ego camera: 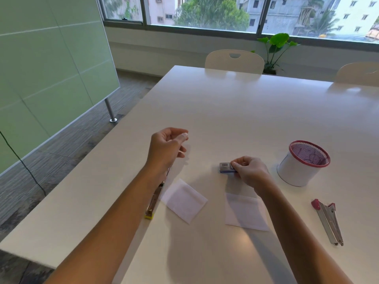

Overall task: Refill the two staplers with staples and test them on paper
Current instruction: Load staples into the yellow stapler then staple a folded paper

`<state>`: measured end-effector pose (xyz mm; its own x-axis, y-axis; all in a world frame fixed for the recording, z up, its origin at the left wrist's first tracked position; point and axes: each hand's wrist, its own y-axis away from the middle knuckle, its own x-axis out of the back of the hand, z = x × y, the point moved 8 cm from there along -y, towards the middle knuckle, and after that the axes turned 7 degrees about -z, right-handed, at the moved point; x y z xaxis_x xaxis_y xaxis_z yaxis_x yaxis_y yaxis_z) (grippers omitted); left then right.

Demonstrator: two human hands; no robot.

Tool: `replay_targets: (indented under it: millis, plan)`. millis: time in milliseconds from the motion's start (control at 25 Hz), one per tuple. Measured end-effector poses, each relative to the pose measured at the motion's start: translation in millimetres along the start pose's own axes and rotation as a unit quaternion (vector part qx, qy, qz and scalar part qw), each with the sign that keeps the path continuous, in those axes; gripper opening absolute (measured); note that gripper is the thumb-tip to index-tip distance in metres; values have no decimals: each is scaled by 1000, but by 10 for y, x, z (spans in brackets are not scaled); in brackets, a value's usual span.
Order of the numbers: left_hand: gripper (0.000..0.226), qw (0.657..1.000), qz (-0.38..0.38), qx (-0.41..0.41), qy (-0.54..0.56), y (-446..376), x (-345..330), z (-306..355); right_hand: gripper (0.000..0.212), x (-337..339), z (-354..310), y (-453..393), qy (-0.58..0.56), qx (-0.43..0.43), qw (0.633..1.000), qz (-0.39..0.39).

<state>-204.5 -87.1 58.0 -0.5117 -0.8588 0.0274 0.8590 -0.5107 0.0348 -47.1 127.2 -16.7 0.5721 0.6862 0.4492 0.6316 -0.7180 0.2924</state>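
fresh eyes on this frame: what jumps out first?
Two bare forearms reach in from the bottom over the white table. The right hand pinches a small staple box at mid-table, while the left hand hovers loosely curled, seemingly holding nothing. Next comes the red-rimmed mesh cup to the right, with an opened red stapler nearer the camera and two paper slips between the arms.

A red-rimmed wire-mesh pen cup with a white wrap around its wall stands upright on the long white table. Two cream plastic chairs — one with a cut-out handle, the other at the right edge — sit at the far side. A leafy green potted plant stands under the wide window; a pale green glass partition stands to the left.
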Motion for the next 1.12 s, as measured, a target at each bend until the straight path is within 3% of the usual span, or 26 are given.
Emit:
replay_targets:
  millis: [400, 560, 760, 840, 960, 1040, 1120]
  plan:
    - [14, 998, 50, 13, -32, 20, 509, -70, 13, 96, -209, 127, 63, 49, 994, 77]
    - [14, 997, 63, 31, -45, 32, 643, -199, 22, -303, -351, 101, -110, 38, 992, -50]
    - [14, 992, 51, 90, -75, 91, 691, -542, 30, -1072, -557, 251, -212, -19, 952, -222]
    - [16, 990, 51, 108, -81, 130, 725, -652, 32, -1308, -628, 278, -115, -8, 962, -248]
    - [22, 990, 51, 115, -70, 158, 763, -736, 50, -1494, -775, 385, 163, 49, 958, -230]
    - [26, 990, 61, 122, -40, 177, 788, -779, 52, -1584, -887, 524, 227, 104, 946, -206]
    - [29, 989, 67, 125, -35, 181, 825, -812, 39, -1669, -939, 615, 232, 163, 940, -190]
